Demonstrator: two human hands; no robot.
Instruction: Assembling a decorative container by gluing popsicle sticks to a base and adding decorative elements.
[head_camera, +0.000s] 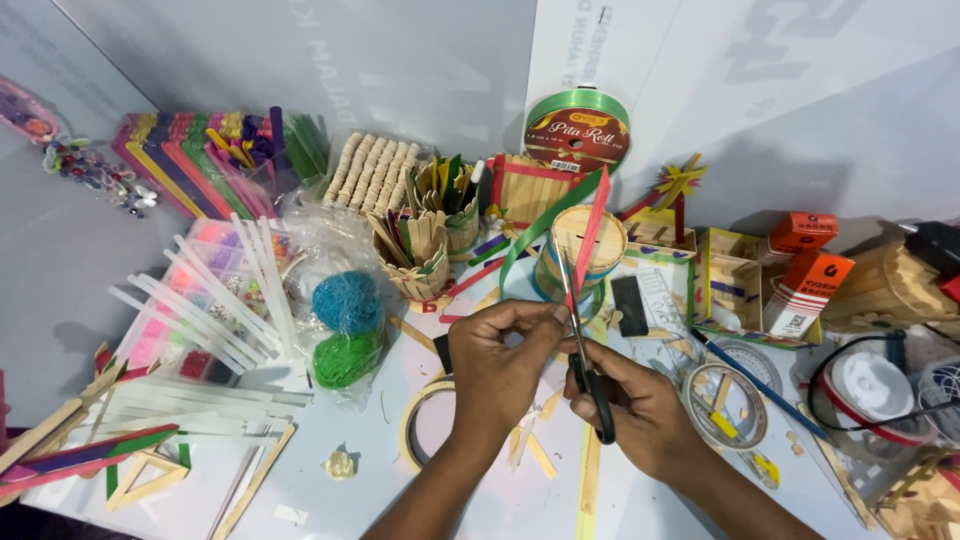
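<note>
From my remote seat, nearest me at six o'clock are my two forearms, meeting over the white desk (60, 270). My right hand (640, 405) has its grip clenched through the black handles of the scissors (585, 345), whose blades point up toward twelve o'clock. My left hand (505, 360) pinches the lower end of a red stick (590, 235), thumb and forefinger closed on it just beside the blades. The stick is the thing in hand: thin, flat, pinkish red, standing nearly upright and leaning slightly to one o'clock, its top in front of the wooden cup (590, 250). To cut well, I judge the stick should sit deep in the blades, square to them, with the left fingers held clear of the edge and the pinch firm so the piece does not twist. Under the hands at seven o'clock lies a tape roll (420, 425), with loose plain sticks around it. At nine o'clock sit blue and green yarn balls (345, 330) in a bag, beside clear glue sticks (215, 300). At three o'clock lie a blue pencil (760, 385) and a red-edged spool (870, 390). Farthest, at twelve o'clock, a green ribbon reel (577, 125) stands against the wall, its green ribbon (540, 232) trailing down past the cup.
</note>
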